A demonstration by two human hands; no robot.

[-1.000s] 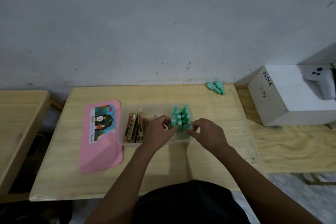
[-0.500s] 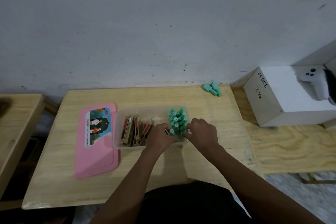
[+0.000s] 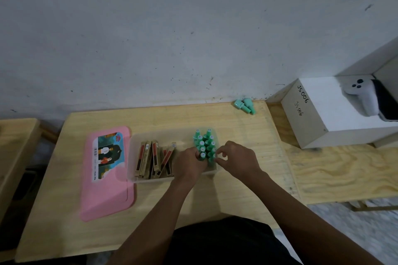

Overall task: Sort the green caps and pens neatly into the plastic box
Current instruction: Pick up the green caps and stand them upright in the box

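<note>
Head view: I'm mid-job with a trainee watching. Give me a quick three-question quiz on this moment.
1. True or false: the pink lid closes the plastic box.
2. Where do the two loose green caps lie? A: inside the box. B: at the far edge of the table, by the wall. C: on the lid.
3. Fill in: inside the box, the pens lie to the ___ of the standing green caps.
Key: 1 false, the lid lies on the table left of the box. 2 B. 3 left.
</note>
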